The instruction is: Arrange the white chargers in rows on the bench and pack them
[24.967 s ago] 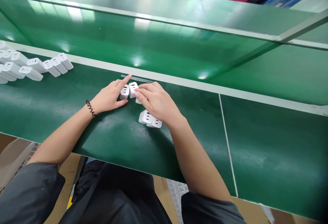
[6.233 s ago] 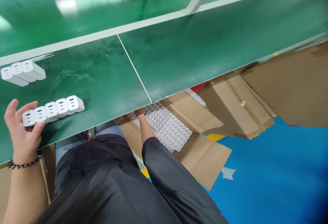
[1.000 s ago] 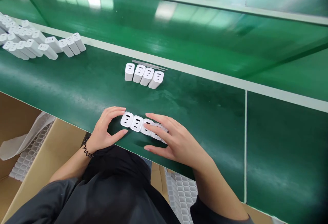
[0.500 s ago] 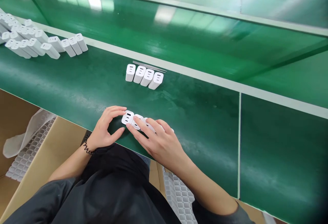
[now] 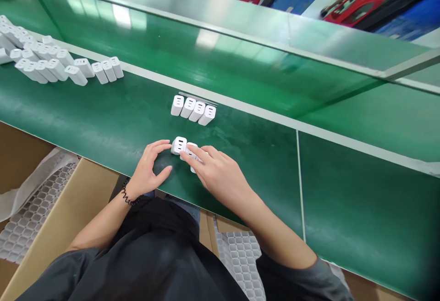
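Observation:
A short row of white chargers (image 5: 179,145) lies on the green belt (image 5: 103,117) close to its near edge. My left hand (image 5: 150,170) cups the row's left end, thumb and fingers apart around the first charger. My right hand (image 5: 217,176) lies flat over the rest of the row, fingers stretched along the tops and covering most of it. Farther up the belt, a second row of several white chargers (image 5: 193,110) stands apart from both hands, next to a thin grey strip (image 5: 198,99).
A large cluster of white chargers (image 5: 51,62) sits at the belt's far left. Cardboard boxes (image 5: 68,209) with clear plastic cell trays (image 5: 20,227) stand under the table's near edge. A white seam (image 5: 299,181) crosses the belt on the right. Red stools (image 5: 354,5) show beyond the conveyor.
My hands have slid the near row a little farther up the belt. My right hand has closed in over the row, covering more of it than a second ago.

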Demonstrator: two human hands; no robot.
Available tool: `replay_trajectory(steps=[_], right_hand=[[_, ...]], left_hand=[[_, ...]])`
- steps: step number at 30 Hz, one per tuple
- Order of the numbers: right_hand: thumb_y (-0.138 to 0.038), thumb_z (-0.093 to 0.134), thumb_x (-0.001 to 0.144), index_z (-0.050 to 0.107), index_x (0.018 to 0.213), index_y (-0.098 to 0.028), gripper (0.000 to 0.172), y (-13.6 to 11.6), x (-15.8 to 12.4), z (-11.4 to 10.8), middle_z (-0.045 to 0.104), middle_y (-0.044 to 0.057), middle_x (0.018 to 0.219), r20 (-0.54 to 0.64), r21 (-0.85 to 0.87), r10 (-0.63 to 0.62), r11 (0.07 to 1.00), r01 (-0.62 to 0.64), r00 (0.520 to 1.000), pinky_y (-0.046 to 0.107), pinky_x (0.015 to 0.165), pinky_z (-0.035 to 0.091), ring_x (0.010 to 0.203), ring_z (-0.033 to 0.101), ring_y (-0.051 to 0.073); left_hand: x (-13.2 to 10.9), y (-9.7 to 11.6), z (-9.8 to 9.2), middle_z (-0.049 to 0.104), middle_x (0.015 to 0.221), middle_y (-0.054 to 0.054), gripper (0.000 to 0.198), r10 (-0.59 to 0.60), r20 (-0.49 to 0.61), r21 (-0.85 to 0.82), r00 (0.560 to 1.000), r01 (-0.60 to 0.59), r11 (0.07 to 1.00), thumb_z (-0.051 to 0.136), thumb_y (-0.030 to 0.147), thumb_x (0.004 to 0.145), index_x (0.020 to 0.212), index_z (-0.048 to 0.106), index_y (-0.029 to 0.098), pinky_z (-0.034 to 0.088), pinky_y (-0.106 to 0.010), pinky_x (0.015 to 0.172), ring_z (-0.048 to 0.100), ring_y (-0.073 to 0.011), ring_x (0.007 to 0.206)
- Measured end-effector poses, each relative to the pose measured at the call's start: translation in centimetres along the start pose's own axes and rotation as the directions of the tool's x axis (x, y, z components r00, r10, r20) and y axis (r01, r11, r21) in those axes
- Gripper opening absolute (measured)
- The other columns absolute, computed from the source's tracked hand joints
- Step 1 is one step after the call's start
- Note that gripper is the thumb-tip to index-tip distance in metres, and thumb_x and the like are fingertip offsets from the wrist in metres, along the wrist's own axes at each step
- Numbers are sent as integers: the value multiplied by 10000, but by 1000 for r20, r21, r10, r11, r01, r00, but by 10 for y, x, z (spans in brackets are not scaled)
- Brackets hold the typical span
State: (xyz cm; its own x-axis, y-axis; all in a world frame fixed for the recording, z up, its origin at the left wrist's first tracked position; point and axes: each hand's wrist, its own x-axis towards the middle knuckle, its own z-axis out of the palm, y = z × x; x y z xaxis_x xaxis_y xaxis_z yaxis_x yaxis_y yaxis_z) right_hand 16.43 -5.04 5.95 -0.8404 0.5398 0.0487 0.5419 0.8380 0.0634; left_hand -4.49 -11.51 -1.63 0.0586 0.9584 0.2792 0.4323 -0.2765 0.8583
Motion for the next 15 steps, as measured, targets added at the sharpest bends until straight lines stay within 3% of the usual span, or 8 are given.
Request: replay_trajectory(steps=[6,11,15], right_hand=[[-116,487,949,578,1337,-200,407,-9,-6,-4,619,115,1369,-5,127,25,992,-24,1000,398,787,572,1003,627,252],[-267,621,897,376,1504,-222,656,3,-9,-9,516,158,1453,56,238,100,965,-111,993,521,917,540,1125,591,331],[-298,628,886,254,1554,-217,770,17,0,-4,591,149,1358,134,369,104,918,-147,986,495,896,556,1118,624,325]], left_hand=[[13,-5,6,421,1521,-116,888,4,107,33,994,-8,999,756,308,811,1532,236,308,448,-502,1094,432,-298,1360],[39,-7,3,352,1568,-129,1054,36,209,63,977,-50,997,806,282,744,1569,151,314,433,-546,1091,435,-344,1335],[63,-15,-6,344,1577,-129,1154,127,336,58,933,-155,986,831,264,695,1584,98,322,456,-532,1045,472,-357,1286]])
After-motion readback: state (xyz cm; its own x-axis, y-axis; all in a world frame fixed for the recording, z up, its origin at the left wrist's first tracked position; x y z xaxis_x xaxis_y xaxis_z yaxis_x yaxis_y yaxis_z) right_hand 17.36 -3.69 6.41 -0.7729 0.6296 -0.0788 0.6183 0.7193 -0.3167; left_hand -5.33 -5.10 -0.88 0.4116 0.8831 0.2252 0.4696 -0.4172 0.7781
